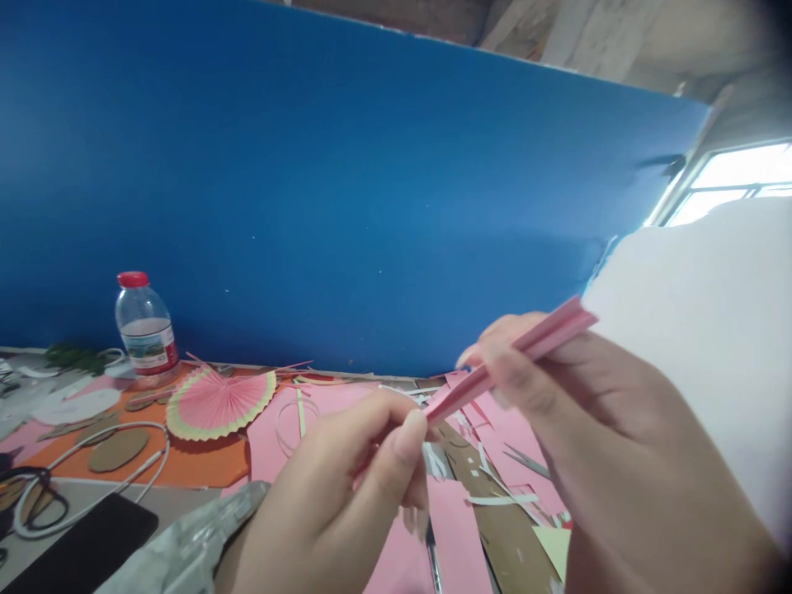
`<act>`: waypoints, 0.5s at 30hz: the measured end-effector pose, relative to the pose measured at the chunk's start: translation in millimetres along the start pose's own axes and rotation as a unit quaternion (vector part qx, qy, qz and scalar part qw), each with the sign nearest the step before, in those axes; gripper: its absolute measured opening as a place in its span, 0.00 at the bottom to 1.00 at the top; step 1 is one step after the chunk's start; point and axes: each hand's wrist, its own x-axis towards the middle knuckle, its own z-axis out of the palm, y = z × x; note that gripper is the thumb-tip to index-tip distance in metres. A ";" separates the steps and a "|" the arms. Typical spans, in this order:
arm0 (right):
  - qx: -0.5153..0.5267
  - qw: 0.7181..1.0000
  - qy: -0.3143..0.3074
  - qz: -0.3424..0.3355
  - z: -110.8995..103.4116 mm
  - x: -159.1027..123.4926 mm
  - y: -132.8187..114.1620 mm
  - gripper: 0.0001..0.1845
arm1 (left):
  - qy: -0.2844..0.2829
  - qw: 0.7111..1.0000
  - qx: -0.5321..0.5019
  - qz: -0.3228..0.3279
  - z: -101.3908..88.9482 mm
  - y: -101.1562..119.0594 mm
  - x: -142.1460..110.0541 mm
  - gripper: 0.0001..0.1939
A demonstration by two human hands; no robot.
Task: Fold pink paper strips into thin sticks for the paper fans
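Observation:
A narrow strip of folded pink paper (pixel 461 393) slants up to the right between my two hands, above the table. My left hand (pixel 365 470) pinches its lower end between thumb and forefinger. Higher along the strip, my right hand (pixel 544 404) grips it with thumb and fingers, and the pleated end sticks out past them. Pink paper sheets (pixel 454 528) lie beneath, with a pen (pixel 433 553) on them partly hidden by my left hand. The open points of scissors (pixel 525 460) show beside my right hand.
To the left stand a pleated pink paper fan (pixel 219 404) with a yellow edge and a red-capped bottle (pixel 147 330). A black phone (pixel 87 544), a white cable (pixel 157 474) and cardboard discs (pixel 119 450) lie nearby. Behind rises a blue panel (pixel 346 190); paper scraps surround brown cardboard (pixel 513 536).

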 end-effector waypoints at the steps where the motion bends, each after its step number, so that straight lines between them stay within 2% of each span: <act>1: 0.000 0.998 -0.058 0.008 -2.8 2.0 0.8 0.13 | -0.020 0.999 -0.039 -0.024 -0.2 1.7 0.0 0.18; 4: 0.012 0.987 -0.162 -0.001 -8.2 7.8 3.1 0.13 | -0.078 0.986 -0.118 -0.087 -2.1 5.6 0.5 0.18; 8: 0.033 0.983 -0.182 0.012 -10.0 9.0 3.5 0.14 | -0.152 0.966 -0.171 -0.123 -6.3 4.2 3.0 0.16; 10: 0.035 0.980 -0.194 0.028 -9.5 7.9 2.6 0.14 | -0.149 0.964 -0.184 -0.117 -7.1 1.8 3.6 0.15; 15: -0.013 0.976 -0.209 0.056 -2.3 6.8 -1.1 0.12 | -0.068 0.985 -0.141 -0.069 -5.2 -1.9 3.7 0.15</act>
